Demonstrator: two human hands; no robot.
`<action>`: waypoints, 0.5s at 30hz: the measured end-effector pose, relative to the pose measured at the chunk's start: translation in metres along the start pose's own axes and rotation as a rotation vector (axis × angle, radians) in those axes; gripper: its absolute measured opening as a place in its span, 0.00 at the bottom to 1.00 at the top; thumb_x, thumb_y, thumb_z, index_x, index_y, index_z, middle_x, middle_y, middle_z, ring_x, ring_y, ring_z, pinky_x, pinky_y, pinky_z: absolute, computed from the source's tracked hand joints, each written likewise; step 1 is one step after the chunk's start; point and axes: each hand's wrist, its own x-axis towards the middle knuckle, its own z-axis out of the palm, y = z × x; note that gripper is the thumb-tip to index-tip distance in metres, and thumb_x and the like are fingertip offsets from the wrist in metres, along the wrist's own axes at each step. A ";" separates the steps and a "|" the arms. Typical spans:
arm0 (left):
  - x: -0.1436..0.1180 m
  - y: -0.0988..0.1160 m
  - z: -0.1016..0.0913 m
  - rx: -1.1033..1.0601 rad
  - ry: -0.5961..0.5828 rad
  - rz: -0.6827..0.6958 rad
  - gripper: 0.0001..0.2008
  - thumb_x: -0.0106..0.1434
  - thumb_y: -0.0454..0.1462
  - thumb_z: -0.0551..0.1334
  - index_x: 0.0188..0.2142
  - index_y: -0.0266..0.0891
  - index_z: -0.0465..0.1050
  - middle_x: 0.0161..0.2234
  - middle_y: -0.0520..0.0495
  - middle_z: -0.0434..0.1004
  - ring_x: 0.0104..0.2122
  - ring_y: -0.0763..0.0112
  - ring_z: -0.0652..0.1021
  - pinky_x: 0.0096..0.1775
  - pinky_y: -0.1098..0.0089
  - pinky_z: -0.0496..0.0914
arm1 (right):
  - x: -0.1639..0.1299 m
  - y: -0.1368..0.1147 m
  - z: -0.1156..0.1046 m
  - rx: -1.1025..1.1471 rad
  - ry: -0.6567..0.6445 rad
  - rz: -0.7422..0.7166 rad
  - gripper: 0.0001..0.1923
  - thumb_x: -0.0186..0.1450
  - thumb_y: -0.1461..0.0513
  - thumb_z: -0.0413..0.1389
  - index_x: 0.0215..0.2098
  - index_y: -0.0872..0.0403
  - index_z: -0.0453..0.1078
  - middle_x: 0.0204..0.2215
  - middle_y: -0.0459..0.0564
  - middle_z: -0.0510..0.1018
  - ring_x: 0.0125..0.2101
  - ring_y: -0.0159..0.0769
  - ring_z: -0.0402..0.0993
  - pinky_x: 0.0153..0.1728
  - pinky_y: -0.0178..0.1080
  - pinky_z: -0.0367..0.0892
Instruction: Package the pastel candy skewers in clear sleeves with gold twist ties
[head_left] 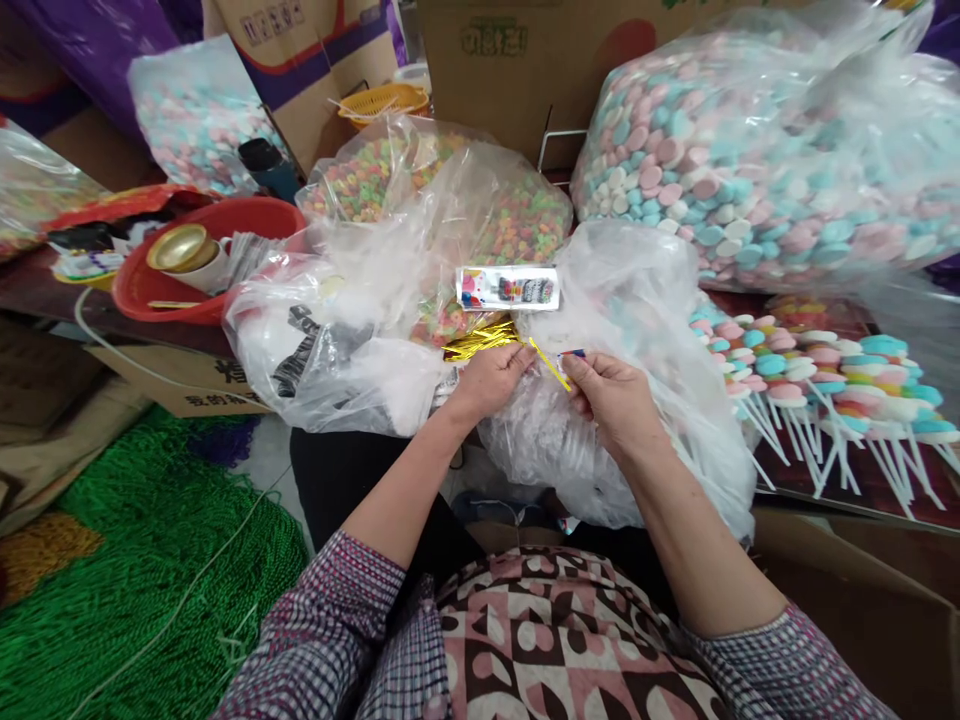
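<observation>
Head view: left hand (491, 378) curled, fingertips pinching a single gold twist tie (550, 364) at its upper end, just beside the bundle of gold twist ties (480, 340). Right hand (609, 392) closed in a pinch on the lower end of the same tie, together with something small and blue-red at the fingertips, too small to tell what. The tie runs slantwise between the two hands. Landmark: the bundle. Directly under and in front of the bundle, a crumpled clear plastic bag (637, 300) that both hands rest over. Just above the bundle, a small printed card packet (508, 288) lies on the plastic. Behind the bundle, an open bag of small multicoloured candies (517, 215). Right of the bundle, rows of pastel lollipops (810, 375) on white sticks lying on the desk (862, 470). Far right and behind the bundle, a big sack of pink, blue and white round candies (750, 160). Left of the bundle, a red basin (172, 290) with a gold-lidded tin (178, 247) in it. Lower left of the bundle, green beaded strings (150, 560) heaped on the floor.
</observation>
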 end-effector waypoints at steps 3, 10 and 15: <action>0.007 -0.001 -0.009 0.023 0.054 -0.144 0.22 0.68 0.47 0.52 0.20 0.41 0.61 0.19 0.52 0.66 0.24 0.71 0.67 0.29 0.68 0.59 | 0.000 -0.003 -0.001 -0.083 0.013 -0.040 0.25 0.61 0.40 0.55 0.29 0.54 0.71 0.18 0.44 0.74 0.14 0.27 0.62 0.14 0.32 0.54; 0.035 -0.012 -0.045 0.508 0.454 -0.013 0.20 0.65 0.44 0.57 0.18 0.41 0.63 0.17 0.49 0.66 0.24 0.66 0.70 0.34 0.65 0.62 | -0.008 -0.011 0.000 -0.252 -0.016 -0.111 0.26 0.66 0.50 0.53 0.56 0.57 0.71 0.22 0.45 0.78 0.16 0.30 0.67 0.19 0.34 0.62; 0.029 -0.006 -0.057 0.607 0.319 0.124 0.17 0.66 0.42 0.55 0.21 0.40 0.67 0.20 0.47 0.70 0.29 0.62 0.74 0.44 0.59 0.63 | -0.017 -0.013 0.001 -0.437 -0.028 -0.199 0.21 0.66 0.54 0.51 0.51 0.56 0.76 0.24 0.48 0.80 0.19 0.32 0.69 0.24 0.37 0.66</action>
